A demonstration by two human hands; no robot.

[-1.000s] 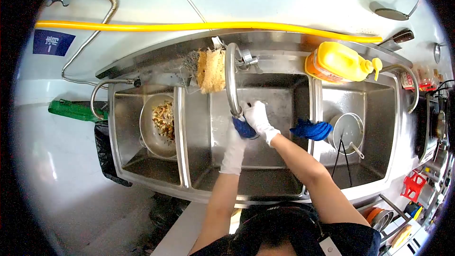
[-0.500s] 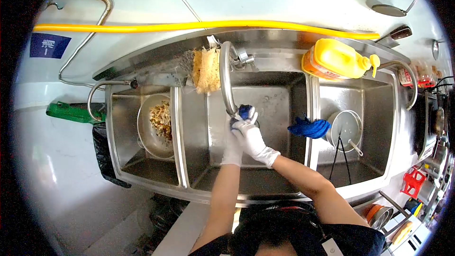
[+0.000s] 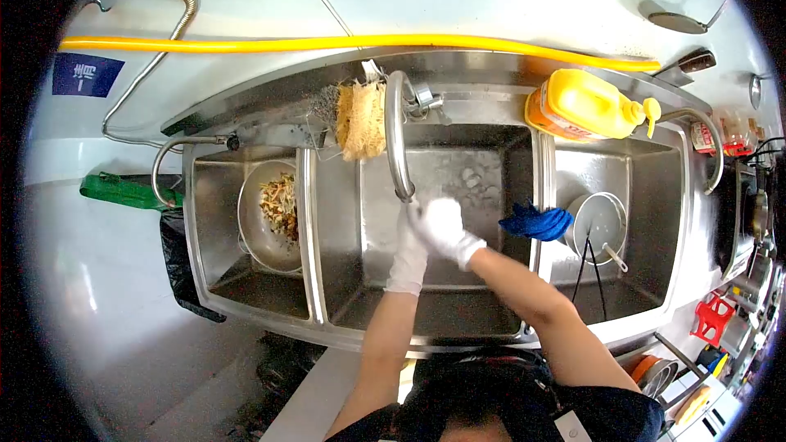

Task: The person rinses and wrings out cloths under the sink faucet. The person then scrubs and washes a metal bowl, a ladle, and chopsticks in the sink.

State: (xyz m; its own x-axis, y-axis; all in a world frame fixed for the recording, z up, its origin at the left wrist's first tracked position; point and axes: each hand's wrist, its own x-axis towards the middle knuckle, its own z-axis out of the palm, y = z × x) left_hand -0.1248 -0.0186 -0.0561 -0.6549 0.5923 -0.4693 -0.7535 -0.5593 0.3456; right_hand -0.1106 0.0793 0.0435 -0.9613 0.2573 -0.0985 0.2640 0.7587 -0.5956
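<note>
Both hands wear white gloves and meet under the curved faucet (image 3: 395, 135) over the middle sink basin (image 3: 483, 278). My right hand (image 3: 444, 227) is closed and blurred, with its fingers bent inward; what it holds, if anything, is hidden. Against it, on the left, lies my left hand (image 3: 409, 250), whose fingers are covered by the faucet tip and my right hand. No blue cloth shows between the gloves. A separate blue cloth (image 3: 536, 222) hangs on the divider to the right.
A pot with food scraps (image 3: 252, 225) sits in the left basin. In the right basin is a light pot (image 3: 602, 206) with a handled utensil. A tan scrubber (image 3: 361, 121) and a yellow bottle (image 3: 591, 106) rest on the back ledge, below a yellow hose (image 3: 344, 42).
The dark blue item between my hands has gone out of sight. My right hand has closed and turned, and both hands have shifted slightly down. Wet patches now show on the basin floor.
</note>
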